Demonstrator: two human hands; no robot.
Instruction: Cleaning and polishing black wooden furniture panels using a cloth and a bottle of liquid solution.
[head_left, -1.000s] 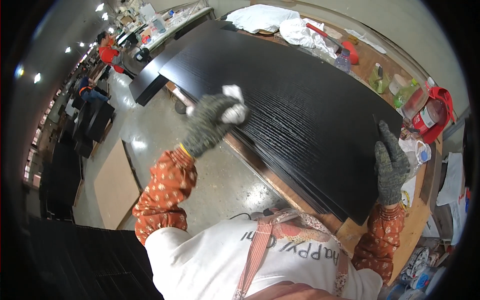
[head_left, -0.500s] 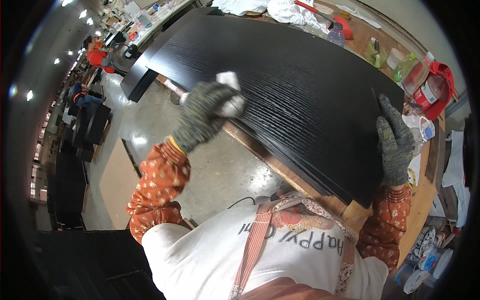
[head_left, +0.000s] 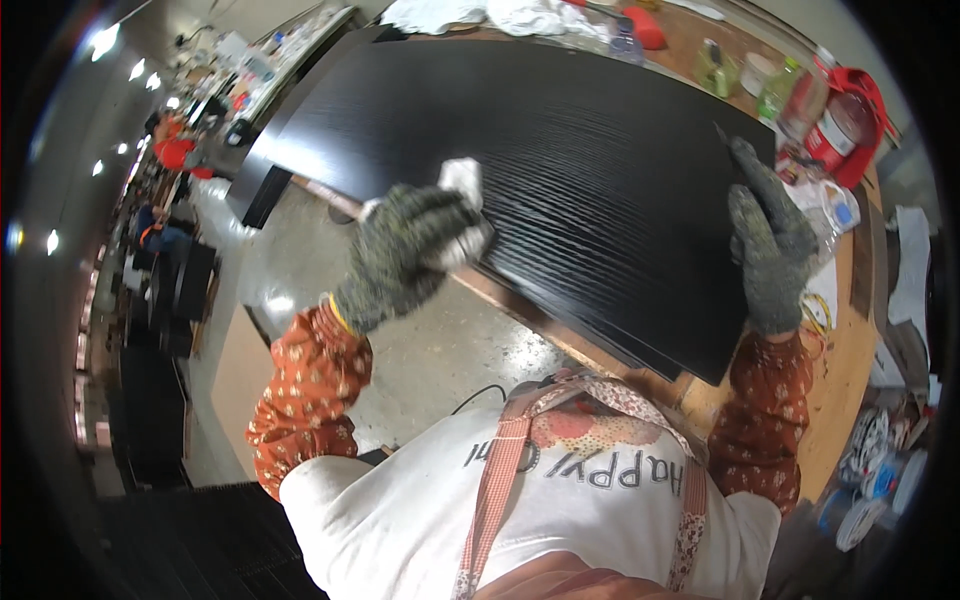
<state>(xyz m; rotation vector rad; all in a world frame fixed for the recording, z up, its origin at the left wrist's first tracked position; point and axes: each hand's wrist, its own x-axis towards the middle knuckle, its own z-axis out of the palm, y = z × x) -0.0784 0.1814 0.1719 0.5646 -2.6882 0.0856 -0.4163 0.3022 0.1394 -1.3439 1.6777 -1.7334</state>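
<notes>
A large black panel (head_left: 610, 240) with a wood-grain surface lies before me, its near edge showing stacked layers. My left hand (head_left: 405, 250), in a grey-green knit glove, is closed round a crumpled white cloth (head_left: 462, 178) at the panel's near left edge. Parts of the cloth stick out on either side of the fingers. At the right end, my right hand (head_left: 770, 245), gloved alike, rests on the panel with fingers stretched out and spread. A thin dark sliver (head_left: 721, 131) shows by its fingertip; I cannot tell whether it is held or lies on the panel.
Beyond the panel, a wooden bench (head_left: 845, 300) carries bottles, a red container (head_left: 835, 135) and white cloths (head_left: 530, 15). Another black board (head_left: 262, 195) juts out at the left. Two people work at the far left, near stacked black panels (head_left: 150, 400).
The view has shifted, so the panel and bench sit a little further left and higher. My left hand still grips the cloth near the same edge; my right hand stays at the panel's right end.
</notes>
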